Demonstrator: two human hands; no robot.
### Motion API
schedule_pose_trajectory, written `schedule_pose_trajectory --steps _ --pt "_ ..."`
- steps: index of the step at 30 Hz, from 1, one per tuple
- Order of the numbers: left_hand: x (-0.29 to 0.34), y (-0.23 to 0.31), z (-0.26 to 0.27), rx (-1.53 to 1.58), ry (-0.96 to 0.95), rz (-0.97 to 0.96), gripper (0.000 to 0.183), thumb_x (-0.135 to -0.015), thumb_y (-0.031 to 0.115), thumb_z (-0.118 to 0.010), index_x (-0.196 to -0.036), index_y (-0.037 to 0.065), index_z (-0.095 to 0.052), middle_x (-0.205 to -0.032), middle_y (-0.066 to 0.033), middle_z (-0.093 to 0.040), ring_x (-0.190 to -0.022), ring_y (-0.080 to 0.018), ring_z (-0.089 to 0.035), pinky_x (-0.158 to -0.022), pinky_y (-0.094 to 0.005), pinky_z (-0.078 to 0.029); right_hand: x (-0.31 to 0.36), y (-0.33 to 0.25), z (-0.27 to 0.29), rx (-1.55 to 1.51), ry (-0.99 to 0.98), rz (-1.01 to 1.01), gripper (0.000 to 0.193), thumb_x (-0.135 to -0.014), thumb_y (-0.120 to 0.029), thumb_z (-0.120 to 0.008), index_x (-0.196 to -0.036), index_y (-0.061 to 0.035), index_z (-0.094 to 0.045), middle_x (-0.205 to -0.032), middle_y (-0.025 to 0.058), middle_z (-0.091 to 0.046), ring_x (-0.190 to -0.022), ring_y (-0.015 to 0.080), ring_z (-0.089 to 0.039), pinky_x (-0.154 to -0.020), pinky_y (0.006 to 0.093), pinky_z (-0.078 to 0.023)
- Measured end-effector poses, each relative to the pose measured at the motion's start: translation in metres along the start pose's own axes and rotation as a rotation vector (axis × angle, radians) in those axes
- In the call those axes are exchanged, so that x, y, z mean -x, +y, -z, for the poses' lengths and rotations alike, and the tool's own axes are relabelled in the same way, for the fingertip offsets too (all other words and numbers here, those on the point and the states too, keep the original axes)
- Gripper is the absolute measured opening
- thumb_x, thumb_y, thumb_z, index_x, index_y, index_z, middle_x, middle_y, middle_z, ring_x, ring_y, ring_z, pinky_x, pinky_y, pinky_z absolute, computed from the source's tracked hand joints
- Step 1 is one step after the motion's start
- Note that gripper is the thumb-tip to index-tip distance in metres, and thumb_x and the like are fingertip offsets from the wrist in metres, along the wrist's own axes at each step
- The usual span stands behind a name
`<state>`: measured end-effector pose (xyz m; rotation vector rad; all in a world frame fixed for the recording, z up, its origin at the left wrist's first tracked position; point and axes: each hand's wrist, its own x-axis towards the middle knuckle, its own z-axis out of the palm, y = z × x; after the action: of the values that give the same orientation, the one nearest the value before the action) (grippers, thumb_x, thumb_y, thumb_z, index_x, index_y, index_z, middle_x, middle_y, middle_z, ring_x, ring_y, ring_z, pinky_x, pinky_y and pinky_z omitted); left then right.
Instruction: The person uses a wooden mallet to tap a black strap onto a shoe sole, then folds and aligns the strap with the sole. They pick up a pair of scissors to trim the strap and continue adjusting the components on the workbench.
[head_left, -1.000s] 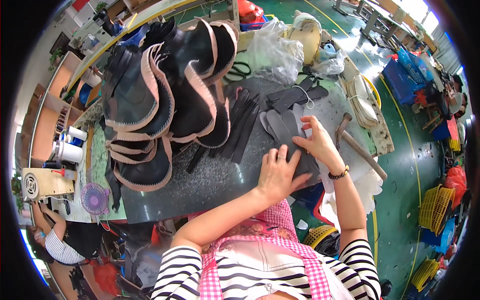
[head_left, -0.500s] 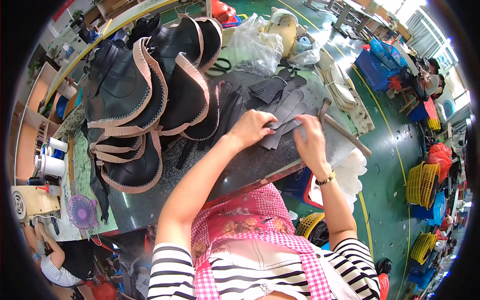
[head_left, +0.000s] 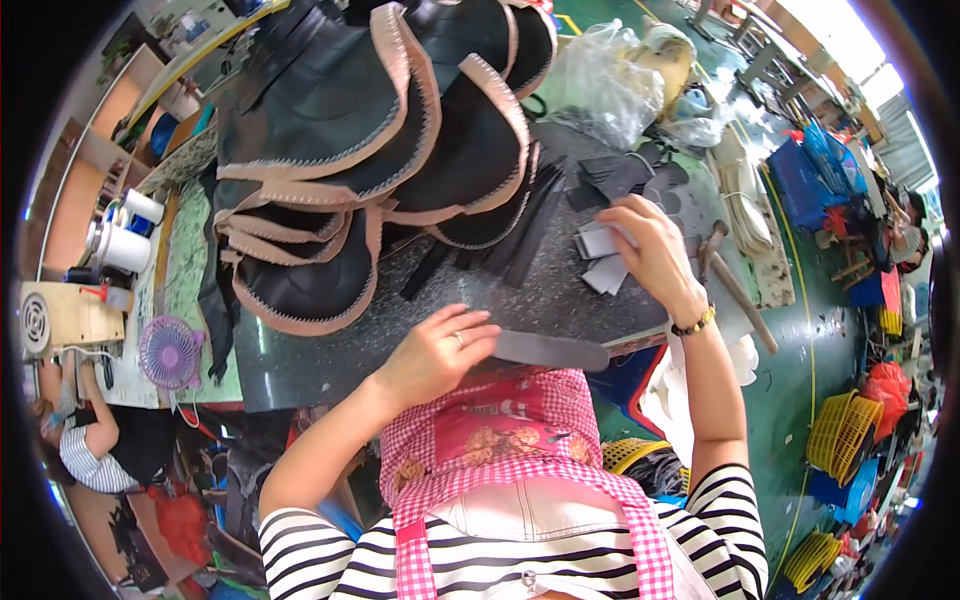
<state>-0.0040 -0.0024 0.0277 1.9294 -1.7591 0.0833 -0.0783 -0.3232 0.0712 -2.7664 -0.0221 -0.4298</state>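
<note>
A flat, dark grey strip with a rounded end (head_left: 550,350) lies crosswise over the near edge of the dark, speckled desk (head_left: 300,362), to the right and on the person's side of the big heap of glossy black moulded pieces with pink, zigzag-stitched borders (head_left: 330,100). The left hand (head_left: 437,352), nearer to the heap than the strip's rounded end is, grips the strip's other end between bent fingers and thumb. Whether the strip rests on the edge or is held just clear of it, I cannot tell.

Well to the right of the heap, the right hand (head_left: 650,245) is over a small stack of flat grey strips (head_left: 603,275); its fingers are curved and loosely parted, and whether they touch a strip is unclear. Long, narrow black strips (head_left: 535,215) fan out just beside the heap, on its right. Farther right of it are a bundle of dark grey flat pieces (head_left: 610,180), a hammer with a wooden handle (head_left: 740,295) and a tied stack of cream flat pieces (head_left: 742,205). A crumpled clear plastic bag (head_left: 605,85) sits right of the heap's far part. Left of the heap stand a round purple fan (head_left: 170,352) and a beige box with a round grille (head_left: 70,320).
</note>
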Motion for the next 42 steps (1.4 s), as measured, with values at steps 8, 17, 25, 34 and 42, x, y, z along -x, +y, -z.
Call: schedule_pose_trajectory --steps 8,17,25,34,42 --pt "0.054 0.032 -0.004 -0.124 0.018 0.256 0.04 -0.08 0.01 -0.069 -0.119 0.005 -0.066 -0.137 -0.0105 -0.057 -0.13 -0.0287 -0.052 -0.11 -0.0527 -0.037 -0.054 -0.035 -0.033 0.111 -0.298 0.459 0.032 -0.073 -0.01 -0.076 -0.104 -0.0091 -0.067 -0.106 0.0069 -0.06 -0.104 0.0256 -0.059 -0.091 0.039 -0.048" --pt "0.044 0.027 -0.015 -0.047 0.261 0.285 0.03 -0.083 0.015 -0.073 -0.109 0.001 -0.068 -0.117 -0.0116 -0.067 -0.111 -0.0285 -0.063 -0.095 -0.0432 -0.05 -0.015 -0.078 -0.033 -0.146 -0.309 0.555 0.03 -0.074 -0.018 -0.076 -0.099 -0.0052 -0.065 -0.1 0.0094 -0.06 -0.096 0.0296 -0.06 -0.085 0.0418 -0.051" --pt "-0.068 -0.005 -0.023 -0.187 0.135 0.333 0.011 -0.081 0.009 -0.065 -0.09 0.002 -0.063 -0.094 -0.0118 -0.065 -0.091 -0.0276 -0.065 -0.078 -0.0383 -0.054 0.024 -0.106 -0.035 0.032 -0.218 0.655 0.018 -0.069 -0.01 -0.066 -0.082 -0.0026 -0.058 -0.08 0.0093 -0.055 -0.077 0.0269 -0.06 -0.07 0.0368 -0.052" --pt "0.015 0.012 0.006 -0.373 -0.008 0.058 0.033 -0.074 0.011 -0.063 -0.104 -0.004 -0.064 -0.102 -0.0132 -0.065 -0.096 -0.0246 -0.063 -0.088 -0.0376 -0.051 0.03 -0.062 0.046 -0.464 -0.403 -0.328 0.015 -0.089 -0.013 -0.063 -0.089 0.0022 -0.062 -0.07 0.0125 -0.057 -0.056 0.0182 -0.051 -0.058 0.0335 -0.044" --pt "0.074 0.055 -0.02 -0.397 0.143 0.42 0.042 -0.084 0.023 -0.072 -0.12 0.002 -0.063 -0.128 -0.0112 -0.059 -0.116 -0.0273 -0.057 -0.102 -0.0448 -0.044 -0.038 -0.11 -0.041 -0.537 -0.783 0.138 0.02 -0.091 -0.02 -0.065 -0.093 -0.0007 -0.064 -0.076 0.0172 -0.063 -0.069 0.0256 -0.063 -0.063 0.0365 -0.047"
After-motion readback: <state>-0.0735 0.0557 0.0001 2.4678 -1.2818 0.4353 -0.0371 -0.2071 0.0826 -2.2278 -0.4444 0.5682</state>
